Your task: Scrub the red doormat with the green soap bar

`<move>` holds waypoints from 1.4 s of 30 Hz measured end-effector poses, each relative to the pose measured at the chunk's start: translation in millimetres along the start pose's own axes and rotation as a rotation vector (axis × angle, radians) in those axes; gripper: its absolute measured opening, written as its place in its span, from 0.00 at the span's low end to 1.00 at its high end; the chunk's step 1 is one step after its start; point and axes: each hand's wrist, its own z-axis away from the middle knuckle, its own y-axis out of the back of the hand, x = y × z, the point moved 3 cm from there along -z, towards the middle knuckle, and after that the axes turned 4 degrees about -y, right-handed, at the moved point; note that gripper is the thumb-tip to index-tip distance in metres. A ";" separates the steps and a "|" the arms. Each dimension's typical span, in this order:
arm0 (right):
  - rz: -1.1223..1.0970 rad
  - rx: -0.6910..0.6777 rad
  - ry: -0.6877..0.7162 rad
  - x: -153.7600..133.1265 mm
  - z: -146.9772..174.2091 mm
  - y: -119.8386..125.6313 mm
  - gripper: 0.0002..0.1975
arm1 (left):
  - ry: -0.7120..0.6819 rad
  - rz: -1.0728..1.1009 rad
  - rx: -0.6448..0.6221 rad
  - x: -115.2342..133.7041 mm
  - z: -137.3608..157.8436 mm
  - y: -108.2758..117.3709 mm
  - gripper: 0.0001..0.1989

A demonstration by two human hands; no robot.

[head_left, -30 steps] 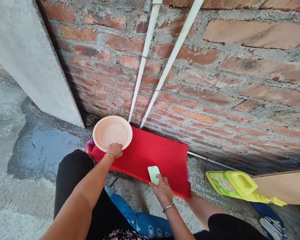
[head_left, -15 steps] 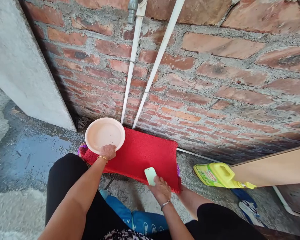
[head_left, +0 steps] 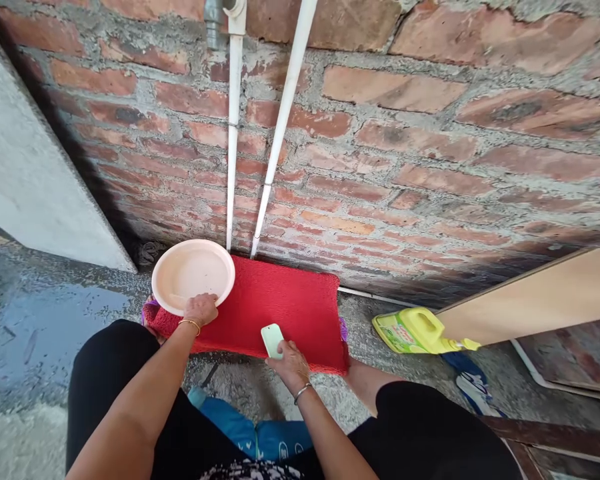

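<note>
A pale peach plastic basin [head_left: 190, 270] is over the left end of a red mat [head_left: 285, 287]. My left hand [head_left: 201, 309] grips the basin's near rim, fingers inside and a gold bracelet at the wrist. A few dark specks dot the basin's inside. In my right hand [head_left: 291, 365] is a pale green scrub brush [head_left: 271, 340], flat-backed with a small hole near its far end. The brush is over the near part of the mat; its underside is hidden. The mat lies across in front of my knees, with purple showing at both ends.
A brick wall [head_left: 405, 147] with two white pipes [head_left: 273, 153] rises behind the mat. A grey slab [head_left: 45, 153] leans at left beside wet floor [head_left: 70, 300]. At right lie a yellow detergent jug [head_left: 410, 331], a board [head_left: 540, 293] and a shoe [head_left: 475, 393].
The whole view has shifted, so most things sit further left. My right hand and the brush have moved slightly left over the mat. My left hand keeps its hold on the basin.
</note>
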 end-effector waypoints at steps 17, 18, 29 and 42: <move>0.036 0.028 0.081 -14.3 -17.4 -4.4 0.15 | 0.012 -0.008 0.000 0.3 -1.9 -0.1 0.25; 0.037 0.023 0.077 -10.0 -19.3 -3.5 0.15 | 0.016 -0.012 -0.003 0.2 -2.1 -0.3 0.25; -0.027 0.147 -0.233 56.8 -23.7 38.6 0.13 | 0.010 -0.011 0.004 1.1 0.1 0.3 0.26; 0.022 0.126 -0.286 76.7 -28.3 34.2 0.12 | 0.012 -0.017 -0.008 2.0 0.3 1.4 0.26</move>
